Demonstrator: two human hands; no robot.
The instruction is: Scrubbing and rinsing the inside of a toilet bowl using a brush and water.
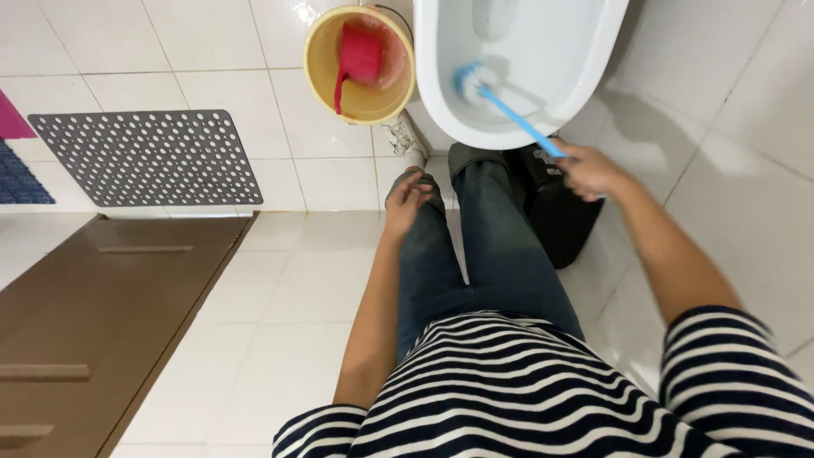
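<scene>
Two surfaces dominate your view: the white tiled floor (280, 288), glossy with grey grout lines, and the white tiled wall (746, 170) on your right. A brown door (93, 314) with recessed panels lies at lower left, its edge meeting the floor tiles. Beyond it a grey perforated mat (148, 157) lies flat on the floor, with a blue mat (15, 174) and a pink item (13, 119) cut off at the left edge. Ahead of you stands the white toilet bowl (585, 51), seat open. Just left of it sits a yellow bucket (360, 64) with a red dipper (358, 58) inside. A black bin (560, 216) stands on the floor between your right leg and the wall, just below the bowl. Your right hand (587, 170) is clenched around the handle end of the blue toilet brush (509, 110); the handle slants up and left over the rim, and its blue-white head rests against the bowl's inner surface. Your left hand (407, 199) is released, fingers loosely curled, holding nothing, lying over your left thigh.
</scene>
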